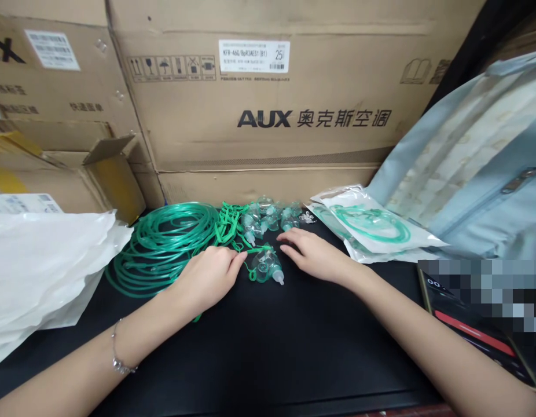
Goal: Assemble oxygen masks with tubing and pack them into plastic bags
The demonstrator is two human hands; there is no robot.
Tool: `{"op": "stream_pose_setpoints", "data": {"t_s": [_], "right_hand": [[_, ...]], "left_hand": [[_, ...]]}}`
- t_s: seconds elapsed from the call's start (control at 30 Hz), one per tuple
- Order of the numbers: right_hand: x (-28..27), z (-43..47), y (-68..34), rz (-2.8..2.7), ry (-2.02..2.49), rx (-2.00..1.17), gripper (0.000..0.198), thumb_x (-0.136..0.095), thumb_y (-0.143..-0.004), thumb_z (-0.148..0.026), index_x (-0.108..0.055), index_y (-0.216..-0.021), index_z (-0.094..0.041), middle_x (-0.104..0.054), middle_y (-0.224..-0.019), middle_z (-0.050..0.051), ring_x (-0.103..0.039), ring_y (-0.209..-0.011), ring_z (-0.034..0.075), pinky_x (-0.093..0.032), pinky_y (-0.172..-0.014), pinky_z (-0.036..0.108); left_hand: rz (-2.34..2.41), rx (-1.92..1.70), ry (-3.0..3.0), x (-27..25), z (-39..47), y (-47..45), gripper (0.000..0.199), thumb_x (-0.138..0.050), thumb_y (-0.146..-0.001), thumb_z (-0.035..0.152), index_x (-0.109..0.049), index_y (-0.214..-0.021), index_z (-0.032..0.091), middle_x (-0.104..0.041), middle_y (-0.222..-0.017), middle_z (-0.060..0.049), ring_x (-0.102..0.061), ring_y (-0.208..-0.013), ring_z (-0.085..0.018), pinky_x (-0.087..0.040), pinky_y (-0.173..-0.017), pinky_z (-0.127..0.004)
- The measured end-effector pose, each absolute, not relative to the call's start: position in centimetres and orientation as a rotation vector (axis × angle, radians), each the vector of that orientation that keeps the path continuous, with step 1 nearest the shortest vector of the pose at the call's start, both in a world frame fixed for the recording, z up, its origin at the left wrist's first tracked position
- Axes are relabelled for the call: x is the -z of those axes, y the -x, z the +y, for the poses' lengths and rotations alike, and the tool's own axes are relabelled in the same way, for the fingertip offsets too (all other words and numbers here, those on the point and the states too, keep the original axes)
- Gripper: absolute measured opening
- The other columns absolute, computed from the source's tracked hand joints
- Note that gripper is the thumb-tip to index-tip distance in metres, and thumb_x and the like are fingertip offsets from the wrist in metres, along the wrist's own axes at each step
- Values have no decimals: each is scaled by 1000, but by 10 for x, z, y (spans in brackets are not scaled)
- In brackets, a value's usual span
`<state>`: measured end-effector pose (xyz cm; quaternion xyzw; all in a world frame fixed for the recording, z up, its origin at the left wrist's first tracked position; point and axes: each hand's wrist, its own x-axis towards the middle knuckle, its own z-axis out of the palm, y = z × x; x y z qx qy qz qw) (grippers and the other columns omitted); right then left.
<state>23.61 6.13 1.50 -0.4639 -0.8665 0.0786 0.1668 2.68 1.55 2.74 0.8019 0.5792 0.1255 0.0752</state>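
My left hand (213, 272) is closed, pinching a green elastic strap (257, 249) between thumb and fingers. The strap runs right to a small clear-green oxygen mask (263, 269) with a white nozzle, lying on the black table. My right hand (309, 252) hovers just right of this mask, thumb and index finger apart, with nothing visible between them. Behind the hands sit several more clear masks (265, 217) in a cluster. A tangle of green straps (228, 223) lies left of them, and small shiny metal pieces (308, 217) lie to the right.
Coiled green tubing (164, 243) lies behind my left forearm. White plastic bags (42, 255) are stacked at the left, packaged mask sets (372, 223) at the back right. A phone (476, 330) lies near my right forearm. Cardboard boxes (259, 145) wall off the back; light blue fabric (467, 174) hangs right.
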Motion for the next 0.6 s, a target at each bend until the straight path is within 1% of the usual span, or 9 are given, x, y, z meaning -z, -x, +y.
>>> {"op": "stream_pose_setpoints", "data": {"t_s": [0.1,0.17,0.23,0.3,0.4,0.5,0.6], "right_hand": [[-13,51,-239,-2635,1345,-116,40,-40,-86,-28,-49,-123,-14,-45,-129,16,-37,-122,31,-34,-97,48],[-9,40,-241,-2655,1389,-116,44,-37,-88,-31,-44,-128,-15,-36,-137,15,-26,-129,32,-29,-100,50],[-4,30,-246,-2646,1401,-153,46,-33,-89,-34,-42,-130,-16,-33,-140,13,-21,-131,30,-24,-104,51],[3,23,-253,-2650,1400,-218,48,-30,-90,-39,-39,-132,-19,-30,-142,10,-17,-133,28,-20,-106,50],[9,17,-261,-2660,1393,-313,52,-27,-90,-46,-33,-136,-23,-22,-145,7,-11,-134,25,-15,-108,49],[11,17,-262,-2663,1407,-326,53,-26,-90,-47,-30,-137,-22,-19,-146,6,-9,-135,23,-12,-108,48],[11,18,-260,-2666,1406,-315,53,-25,-90,-46,-31,-136,-20,-20,-146,7,-9,-135,23,-12,-109,47]], "left_hand": [[1639,-391,-2445,-24,15,-27,44,-26,-90,36,-65,-89,16,-68,-91,-12,-62,-87,-26,-43,-75,-35],[1615,-437,-2446,-17,13,-23,42,-30,-89,38,-61,-104,14,-65,-104,-13,-58,-99,-26,-42,-85,-37],[1616,-479,-2437,-7,8,-15,47,-34,-87,42,-52,-119,13,-59,-116,-13,-53,-109,-26,-40,-91,-37],[1569,-524,-2469,5,3,-6,53,-38,-85,44,-40,-130,14,-52,-125,-11,-47,-116,-24,-38,-96,-37],[1480,-528,-2555,19,-3,4,57,-40,-85,43,-29,-135,19,-44,-134,-9,-39,-123,-23,-34,-100,-39],[1470,-502,-2601,24,-5,4,54,-38,-86,42,-30,-135,17,-43,-134,-10,-36,-124,-25,-32,-102,-42],[1471,-514,-2612,24,-5,-2,53,-37,-87,40,-32,-133,15,-44,-133,-12,-36,-123,-26,-31,-101,-43]]}}
